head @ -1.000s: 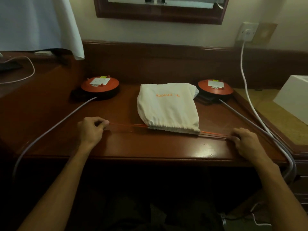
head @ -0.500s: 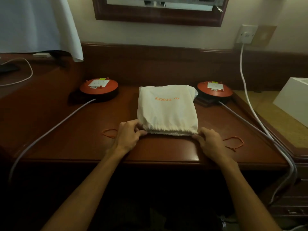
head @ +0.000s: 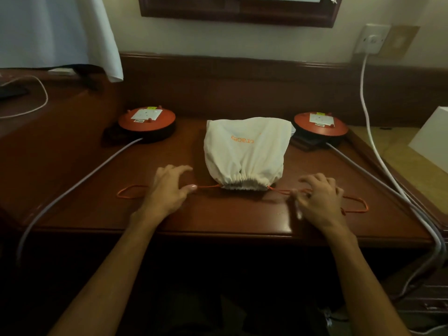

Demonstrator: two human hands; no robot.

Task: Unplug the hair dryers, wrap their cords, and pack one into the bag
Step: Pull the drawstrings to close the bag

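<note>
A white cloth drawstring bag (head: 246,151) with orange lettering lies bulging in the middle of the wooden desk (head: 218,219), its gathered mouth toward me. What is inside is hidden. An orange drawstring (head: 355,204) runs out of both sides of the mouth and ends in loose loops on the desk. My left hand (head: 167,190) rests over the left string with fingers spread and the thumb tip beside it. My right hand (head: 317,197) is curled around the right string just beside the mouth. No hair dryer is in sight.
Two round orange cable reels, the left reel (head: 146,118) and the right reel (head: 320,123), flank the bag, each with a grey cable trailing off the desk's front. A white cord (head: 366,98) hangs from the wall socket (head: 372,38). A white box (head: 434,141) stands at right.
Both hands left the bag's mouth and moved outward onto the drawstring. The mouth is now gathered much narrower than half a second ago.
</note>
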